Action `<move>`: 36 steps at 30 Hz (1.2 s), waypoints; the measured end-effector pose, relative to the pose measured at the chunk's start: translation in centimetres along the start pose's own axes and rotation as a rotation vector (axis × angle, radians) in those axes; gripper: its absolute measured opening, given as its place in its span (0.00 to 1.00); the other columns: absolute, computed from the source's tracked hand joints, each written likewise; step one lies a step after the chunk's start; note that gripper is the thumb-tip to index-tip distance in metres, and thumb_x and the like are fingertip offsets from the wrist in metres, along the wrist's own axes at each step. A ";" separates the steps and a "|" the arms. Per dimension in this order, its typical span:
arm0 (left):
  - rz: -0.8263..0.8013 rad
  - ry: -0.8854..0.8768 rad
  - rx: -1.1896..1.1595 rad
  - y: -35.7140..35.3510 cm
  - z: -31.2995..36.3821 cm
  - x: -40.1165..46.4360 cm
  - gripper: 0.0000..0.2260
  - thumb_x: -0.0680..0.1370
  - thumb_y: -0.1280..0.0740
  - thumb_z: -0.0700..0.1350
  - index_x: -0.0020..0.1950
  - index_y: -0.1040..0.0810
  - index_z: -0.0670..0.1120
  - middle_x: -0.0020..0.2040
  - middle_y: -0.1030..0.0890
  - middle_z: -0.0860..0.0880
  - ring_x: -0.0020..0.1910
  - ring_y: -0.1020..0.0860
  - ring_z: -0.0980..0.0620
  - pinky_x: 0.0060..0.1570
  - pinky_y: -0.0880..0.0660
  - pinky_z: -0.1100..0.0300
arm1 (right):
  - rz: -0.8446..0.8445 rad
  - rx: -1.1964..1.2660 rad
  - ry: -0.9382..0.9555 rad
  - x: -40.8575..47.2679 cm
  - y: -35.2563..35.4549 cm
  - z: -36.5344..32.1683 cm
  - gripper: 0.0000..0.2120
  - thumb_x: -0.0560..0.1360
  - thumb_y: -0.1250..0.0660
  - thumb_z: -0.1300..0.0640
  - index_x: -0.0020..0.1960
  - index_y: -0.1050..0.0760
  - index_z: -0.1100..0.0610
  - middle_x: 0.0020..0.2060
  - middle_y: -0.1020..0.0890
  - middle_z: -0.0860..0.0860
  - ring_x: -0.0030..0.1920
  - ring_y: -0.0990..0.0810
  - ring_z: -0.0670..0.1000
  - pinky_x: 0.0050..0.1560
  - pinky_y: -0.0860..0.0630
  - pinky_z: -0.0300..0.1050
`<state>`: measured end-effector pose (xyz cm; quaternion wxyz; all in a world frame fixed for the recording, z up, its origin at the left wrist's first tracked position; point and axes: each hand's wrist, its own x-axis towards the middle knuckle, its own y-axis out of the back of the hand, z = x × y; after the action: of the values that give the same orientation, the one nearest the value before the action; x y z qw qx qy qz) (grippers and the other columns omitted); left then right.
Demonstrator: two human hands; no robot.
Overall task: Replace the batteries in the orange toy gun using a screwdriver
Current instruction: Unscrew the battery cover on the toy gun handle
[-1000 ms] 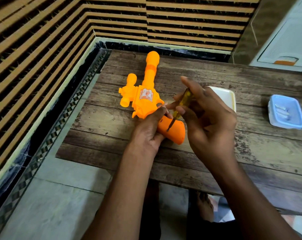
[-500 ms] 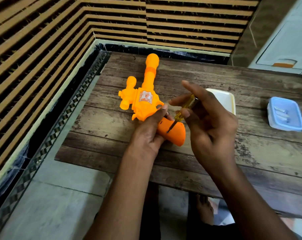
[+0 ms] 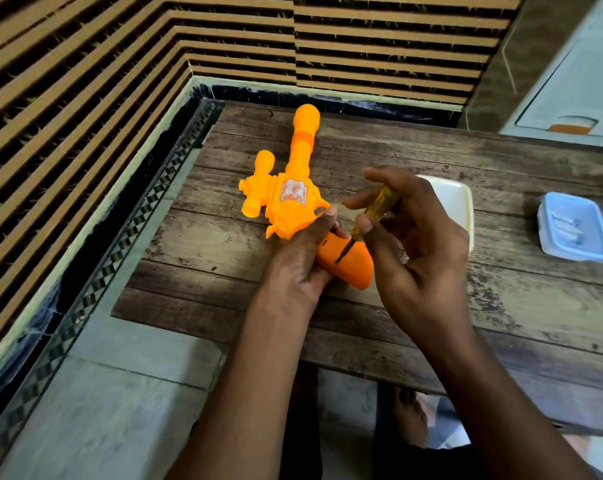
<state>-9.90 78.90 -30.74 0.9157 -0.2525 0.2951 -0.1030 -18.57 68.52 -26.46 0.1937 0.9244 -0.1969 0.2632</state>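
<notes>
Now my left hand (image 3: pixel 295 268) wraps the gun (image 3: pixel 293 202) at its handle, pinning it flat at desk (image 3: pixel 501 306) centre, barrel toward twelve o'clock. My right hand (image 3: pixel 421 244) pinches the screwdriver (image 3: pixel 372 216), its tip seated in the handle's screw, probably to open the battery cover.

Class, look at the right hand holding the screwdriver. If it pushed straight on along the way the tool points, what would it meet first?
The right hand aims the yellow-handled screwdriver down-left; its tip already sits at a small hole in the orange plastic toy gun's grip, so that comes first.
</notes>
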 end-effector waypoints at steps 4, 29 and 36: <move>-0.003 0.017 -0.028 0.0 0.1 0.1 0.04 0.80 0.31 0.37 0.54 0.20 0.42 0.54 0.19 0.38 0.55 0.19 0.41 0.63 0.22 0.38 | 0.035 -0.109 0.062 0.3 -0.2 -0.1 0.18 0.79 0.27 0.68 0.68 0.22 0.61 0.52 0.23 0.55 0.51 0.20 0.53 0.52 0.22 0.36; -0.020 0.047 -0.013 0.2 -0.2 0.5 0.09 0.81 0.31 0.39 0.61 0.21 0.41 0.58 0.20 0.36 0.57 0.21 0.42 0.68 0.25 0.39 | 0.078 -0.135 0.093 0.2 -0.2 0.0 0.19 0.79 0.27 0.68 0.69 0.22 0.64 0.53 0.24 0.57 0.49 0.20 0.50 0.48 0.21 0.40; 0.011 0.060 -0.040 0.1 -0.1 0.5 0.06 0.80 0.30 0.38 0.56 0.21 0.43 0.55 0.20 0.38 0.55 0.21 0.44 0.60 0.21 0.43 | 0.069 0.024 0.016 -0.1 -0.5 0.2 0.18 0.81 0.33 0.72 0.69 0.26 0.61 0.53 0.18 0.57 0.53 0.12 0.54 0.52 0.16 0.56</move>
<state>-9.54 78.79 -31.15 0.9018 -0.2658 0.3258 -0.0995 -18.38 68.89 -26.78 0.1752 0.9172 -0.2239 0.2793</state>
